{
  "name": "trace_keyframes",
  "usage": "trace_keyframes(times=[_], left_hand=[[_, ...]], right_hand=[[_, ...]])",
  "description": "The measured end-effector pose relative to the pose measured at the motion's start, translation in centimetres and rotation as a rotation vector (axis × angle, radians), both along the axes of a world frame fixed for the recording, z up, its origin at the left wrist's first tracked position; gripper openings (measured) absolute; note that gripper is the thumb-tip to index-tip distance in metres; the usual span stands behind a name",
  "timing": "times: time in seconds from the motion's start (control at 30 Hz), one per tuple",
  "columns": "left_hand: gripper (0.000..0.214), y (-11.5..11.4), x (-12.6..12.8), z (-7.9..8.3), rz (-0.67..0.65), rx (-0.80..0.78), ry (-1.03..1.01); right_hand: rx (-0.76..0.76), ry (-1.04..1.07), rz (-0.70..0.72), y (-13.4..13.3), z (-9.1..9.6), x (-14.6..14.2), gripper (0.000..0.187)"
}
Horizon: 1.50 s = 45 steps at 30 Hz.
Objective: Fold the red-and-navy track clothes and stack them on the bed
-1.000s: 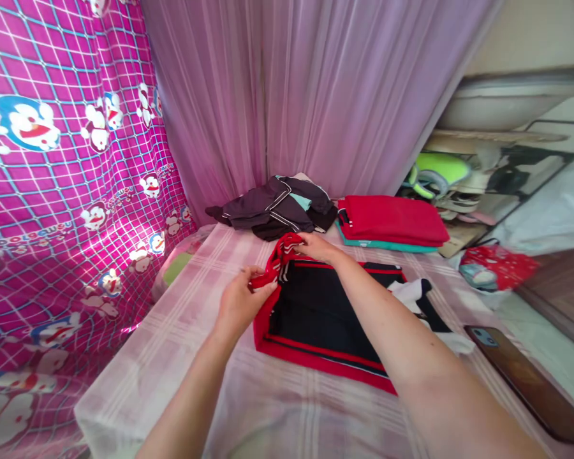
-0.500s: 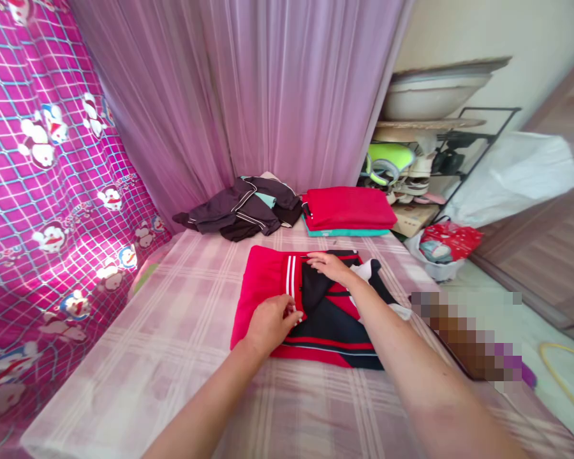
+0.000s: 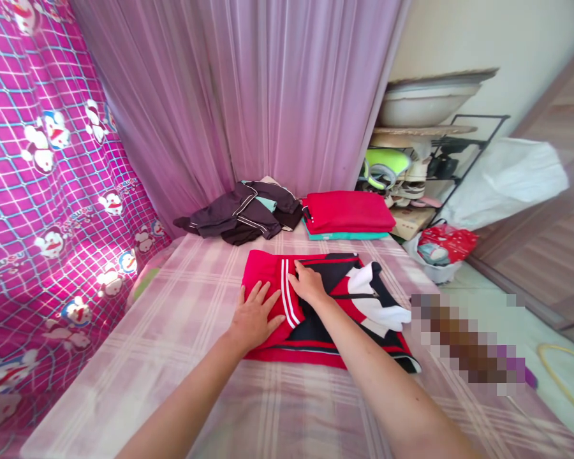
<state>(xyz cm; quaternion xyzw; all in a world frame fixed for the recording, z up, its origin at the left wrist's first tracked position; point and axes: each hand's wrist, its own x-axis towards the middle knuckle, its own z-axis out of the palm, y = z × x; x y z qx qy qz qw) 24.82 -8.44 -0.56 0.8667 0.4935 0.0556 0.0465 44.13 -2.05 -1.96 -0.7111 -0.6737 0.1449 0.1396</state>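
Observation:
A red, black and white jacket [image 3: 335, 338] lies partly folded on the bed, its white collar to the right. Its red hem, banded with two white stripes, is turned over on the left. My left hand [image 3: 257, 317] rests flat on this red fold with its fingers spread. Beside the striped band, my right hand [image 3: 307, 282] touches the cloth, fingers extended and apart; nothing is held in it.
A checked sheet [image 3: 186, 357] covers the bed. Behind the jacket lie crumpled dark clothes [image 3: 249, 210] and a folded red and teal stack [image 3: 347, 213]. A shoe rack [image 3: 440, 185] stands right, near a red bag [image 3: 452, 242]. A purple curtain [image 3: 277, 95] hangs behind.
My left hand has let go of the hem edge and moved left onto the red fold. The right hand has shifted left toward the stripes, leaving more of the white collar in view.

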Motion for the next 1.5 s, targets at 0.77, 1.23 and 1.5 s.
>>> trace_keyframes(times=[0.77, 1.23, 1.5], left_hand=[[0.072, 0.3, -2.5, -1.8, 0.048, -0.123, -0.039], [0.052, 1.2, -5.1, -4.3, 0.098, -0.137, -0.74], [0.048, 2.6, -6.9, -6.6, 0.484, -0.251, -1.212]], right_hand=[[-0.019, -0.091, 0.179, -0.6, 0.5, -4.3, 0.058], [0.113, 0.034, 0.071, -5.3, -0.2, -1.8, 0.052], [0.298, -0.006, -0.036, -9.1, -2.7, 0.6, 0.043]])
